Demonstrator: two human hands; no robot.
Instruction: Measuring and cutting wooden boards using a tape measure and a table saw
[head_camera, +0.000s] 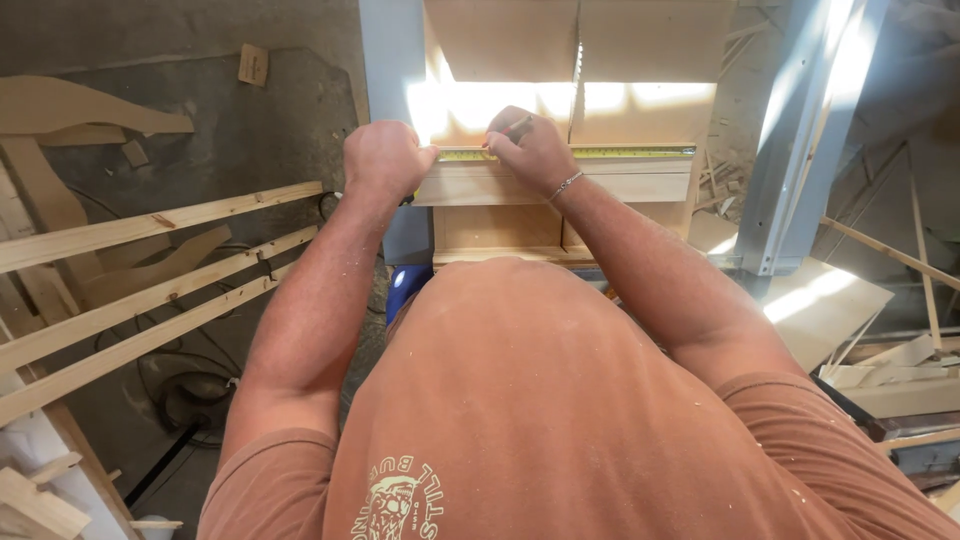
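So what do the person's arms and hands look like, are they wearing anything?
Both arms are bare below short rust-orange T-shirt sleeves, with pale specks of sawdust on the arms and the cloth. The right hand has a thin silver chain bracelet at the wrist. The left hand wears nothing: no gloves, no watch, no rings to be seen.

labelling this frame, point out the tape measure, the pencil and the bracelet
tape measure (620, 152), head view, yellow blade along the wood strip's top edge
pencil (518, 128), head view, dark shaft sticking out of the right hand
bracelet (565, 185), head view, chain across the right wrist
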